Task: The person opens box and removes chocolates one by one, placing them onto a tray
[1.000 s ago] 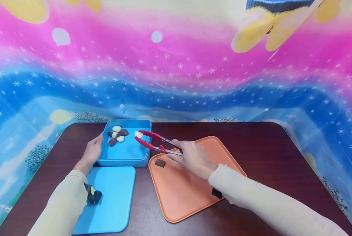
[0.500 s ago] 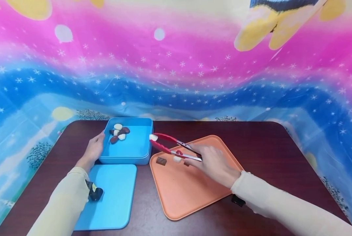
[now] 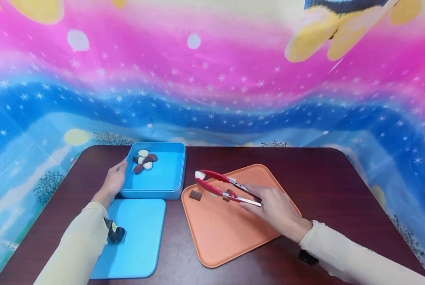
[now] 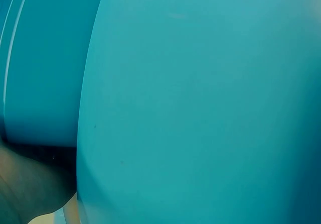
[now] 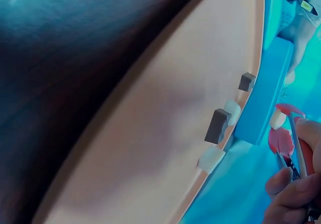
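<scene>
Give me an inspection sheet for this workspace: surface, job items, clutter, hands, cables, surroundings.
Surface: dark brown table, slightly reflective.
Job items: blue box with brown and white pieces; flat blue panel nearer the person; orange tray bearing two brown blocks and two white blocks; red-tipped tongs holding a white piece.
Clutter: nothing seen.
Hands: left hand against the box's left side; right hand gripping the tongs.
Cables: nothing seen.
Surroundings: pink-and-blue patterned cloth behind the table.

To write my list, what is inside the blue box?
The blue box holds white pieces and brown pieces, clustered at its far left; they overlap, hiding what lies beneath.
</scene>
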`<act>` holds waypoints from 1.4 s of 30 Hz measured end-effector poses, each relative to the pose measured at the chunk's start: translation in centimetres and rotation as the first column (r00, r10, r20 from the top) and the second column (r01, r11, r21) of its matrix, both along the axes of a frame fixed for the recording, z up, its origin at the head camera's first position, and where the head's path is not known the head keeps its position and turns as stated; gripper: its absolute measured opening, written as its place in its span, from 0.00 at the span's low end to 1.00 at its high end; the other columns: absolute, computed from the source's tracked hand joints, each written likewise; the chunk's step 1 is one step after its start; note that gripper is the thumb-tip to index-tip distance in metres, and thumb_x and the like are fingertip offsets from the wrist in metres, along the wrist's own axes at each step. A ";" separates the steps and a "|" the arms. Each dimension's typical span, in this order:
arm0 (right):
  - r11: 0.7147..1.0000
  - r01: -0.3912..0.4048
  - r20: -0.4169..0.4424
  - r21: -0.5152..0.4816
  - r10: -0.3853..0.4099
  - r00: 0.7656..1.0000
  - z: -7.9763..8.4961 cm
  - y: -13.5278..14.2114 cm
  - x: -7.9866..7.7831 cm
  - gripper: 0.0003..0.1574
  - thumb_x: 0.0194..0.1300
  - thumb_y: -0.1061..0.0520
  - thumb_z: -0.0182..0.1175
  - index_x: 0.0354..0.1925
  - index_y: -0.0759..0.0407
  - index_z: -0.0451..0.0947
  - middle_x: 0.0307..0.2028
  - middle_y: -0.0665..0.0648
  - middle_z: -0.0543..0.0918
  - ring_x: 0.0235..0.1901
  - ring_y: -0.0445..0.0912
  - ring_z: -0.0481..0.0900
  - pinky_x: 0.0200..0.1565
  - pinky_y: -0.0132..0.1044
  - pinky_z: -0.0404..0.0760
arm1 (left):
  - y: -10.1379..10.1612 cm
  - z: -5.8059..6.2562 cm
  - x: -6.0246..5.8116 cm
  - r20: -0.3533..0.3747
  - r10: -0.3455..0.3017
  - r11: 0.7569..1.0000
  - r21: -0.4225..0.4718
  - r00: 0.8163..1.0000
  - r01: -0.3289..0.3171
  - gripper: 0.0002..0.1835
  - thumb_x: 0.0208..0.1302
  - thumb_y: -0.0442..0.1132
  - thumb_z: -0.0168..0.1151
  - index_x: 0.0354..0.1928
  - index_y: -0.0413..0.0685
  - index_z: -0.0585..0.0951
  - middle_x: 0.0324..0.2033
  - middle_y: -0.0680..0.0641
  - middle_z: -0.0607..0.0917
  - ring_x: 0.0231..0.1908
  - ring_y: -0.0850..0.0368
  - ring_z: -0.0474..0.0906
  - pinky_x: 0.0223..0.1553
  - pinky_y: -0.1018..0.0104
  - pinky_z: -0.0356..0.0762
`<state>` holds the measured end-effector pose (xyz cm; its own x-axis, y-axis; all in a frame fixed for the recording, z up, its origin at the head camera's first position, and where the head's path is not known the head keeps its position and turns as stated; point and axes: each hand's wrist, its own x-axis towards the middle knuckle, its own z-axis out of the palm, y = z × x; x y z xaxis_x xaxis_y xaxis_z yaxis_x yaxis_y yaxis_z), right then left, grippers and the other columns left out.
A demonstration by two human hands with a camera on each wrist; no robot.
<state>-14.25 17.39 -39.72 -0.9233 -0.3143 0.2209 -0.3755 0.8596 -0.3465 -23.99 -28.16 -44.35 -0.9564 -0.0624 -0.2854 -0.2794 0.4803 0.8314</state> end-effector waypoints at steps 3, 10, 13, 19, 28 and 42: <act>1.000 0.011 0.007 0.016 -0.011 1.000 -0.1 0.4 0.4 0.35 0.57 0.40 0.74 0.61 0.45 0.82 0.45 0.48 0.90 0.29 0.39 0.73 0.27 0.33 0.71 | 0.0 0.0 0.1 -0.005 0.001 1.000 -0.002 1.000 -0.001 0.34 0.81 0.60 0.20 0.81 0.54 0.36 0.81 0.42 0.39 0.80 0.35 0.32 0.77 0.30 0.38; 0.999 0.024 0.005 0.037 -0.024 1.000 -0.4 1.7 1.1 0.35 0.55 0.40 0.75 0.61 0.45 0.83 0.47 0.48 0.90 0.34 0.39 0.81 0.28 0.41 0.80 | 0.1 -0.1 0.0 -0.006 0.012 1.000 -0.007 1.000 -0.013 0.34 0.81 0.60 0.20 0.81 0.55 0.37 0.81 0.43 0.40 0.80 0.35 0.34 0.77 0.30 0.39; 0.999 0.022 0.007 0.040 -0.022 1.000 -0.7 2.0 1.4 0.35 0.55 0.39 0.75 0.60 0.47 0.83 0.48 0.49 0.90 0.36 0.40 0.83 0.30 0.43 0.83 | 0.1 -0.1 0.0 -0.005 0.016 1.000 -0.012 1.000 -0.016 0.34 0.81 0.60 0.20 0.81 0.54 0.37 0.81 0.42 0.40 0.80 0.35 0.35 0.77 0.30 0.39; 0.999 0.012 0.007 0.051 -0.012 1.000 -0.8 2.3 1.8 0.33 0.56 0.39 0.75 0.59 0.45 0.84 0.38 0.45 0.89 0.32 0.38 0.78 0.27 0.39 0.78 | 0.1 -0.2 0.0 -0.001 0.020 1.000 -0.018 1.000 -0.020 0.34 0.81 0.59 0.20 0.81 0.55 0.37 0.81 0.42 0.41 0.80 0.34 0.35 0.76 0.28 0.39; 0.997 -0.014 -0.018 0.074 0.016 1.000 -1.6 2.4 2.6 0.34 0.55 0.37 0.75 0.58 0.44 0.84 0.48 0.46 0.90 0.42 0.41 0.87 0.38 0.45 0.87 | -0.1 -0.4 0.0 -0.005 0.009 1.000 -0.004 1.000 -0.009 0.34 0.80 0.61 0.19 0.81 0.56 0.37 0.81 0.43 0.40 0.80 0.35 0.34 0.77 0.30 0.39; 0.992 -0.055 -0.020 0.118 0.058 0.998 -2.2 2.4 3.6 0.31 0.56 0.37 0.74 0.55 0.45 0.86 0.44 0.45 0.90 0.39 0.40 0.87 0.34 0.38 0.84 | 0.1 -0.4 -0.1 -0.008 0.006 1.000 -0.004 1.000 -0.006 0.34 0.81 0.60 0.21 0.81 0.55 0.37 0.82 0.43 0.40 0.81 0.36 0.34 0.78 0.31 0.39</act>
